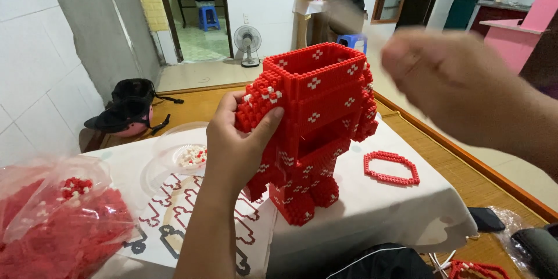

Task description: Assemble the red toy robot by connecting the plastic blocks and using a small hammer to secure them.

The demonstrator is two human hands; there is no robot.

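Blurred near the lens, the right hand [459,84] hangs loosely curled and empty, right of the red brick figure [314,128], which stands on the white surface [378,209]; the left hand [238,142] grips its shoulder.

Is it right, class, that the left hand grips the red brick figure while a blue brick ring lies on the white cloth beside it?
Not quite: the ring is red, not blue. The head view shows it lying on the white cloth beside the red brick figure, which the left hand grips.
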